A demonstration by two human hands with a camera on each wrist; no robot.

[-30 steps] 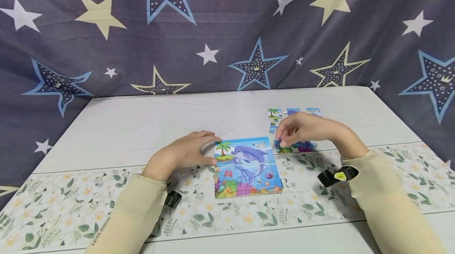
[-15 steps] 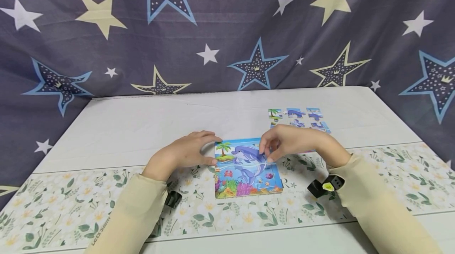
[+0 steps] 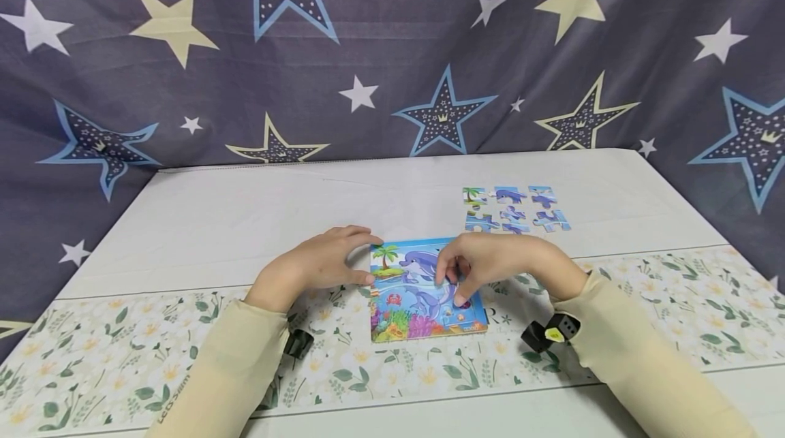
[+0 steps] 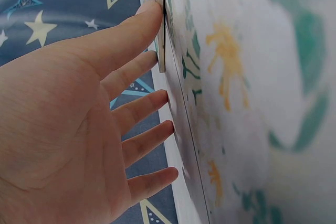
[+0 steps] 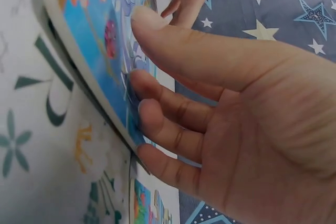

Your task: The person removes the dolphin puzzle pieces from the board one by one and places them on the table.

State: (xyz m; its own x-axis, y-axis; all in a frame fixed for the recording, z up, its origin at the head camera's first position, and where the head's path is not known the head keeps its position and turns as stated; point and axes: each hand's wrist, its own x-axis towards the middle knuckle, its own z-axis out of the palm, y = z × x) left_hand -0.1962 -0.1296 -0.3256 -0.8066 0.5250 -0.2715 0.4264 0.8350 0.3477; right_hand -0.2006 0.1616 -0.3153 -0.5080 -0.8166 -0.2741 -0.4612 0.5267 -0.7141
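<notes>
A square dolphin jigsaw puzzle (image 3: 398, 319) lies on the table between my hands, its picture showing a palm tree, a crab and coral. Along its left side my left hand (image 3: 319, 259) touches the edge with thumb and forefinger; the left wrist view shows the other fingers (image 4: 149, 142) extended. My right hand (image 3: 499, 261) is over the right part of the picture, fingers bent downward and thumb apart from them. I see nothing pinched between them in the right wrist view, where the fingertips (image 5: 143, 80) are at the puzzle's surface. The hand covers part of the dolphin.
Several separate jigsaw pieces (image 3: 509, 196) lie in rows behind my right hand; those nearest me are hidden by it. A floral strip (image 3: 245, 363) crosses the white table (image 3: 276, 199). A star-patterned cloth (image 3: 392, 29) hangs at the back.
My right hand has moved left and toward me, from the loose pieces onto the right part of the puzzle. The back rows of pieces have come into view. My left hand has stayed put.
</notes>
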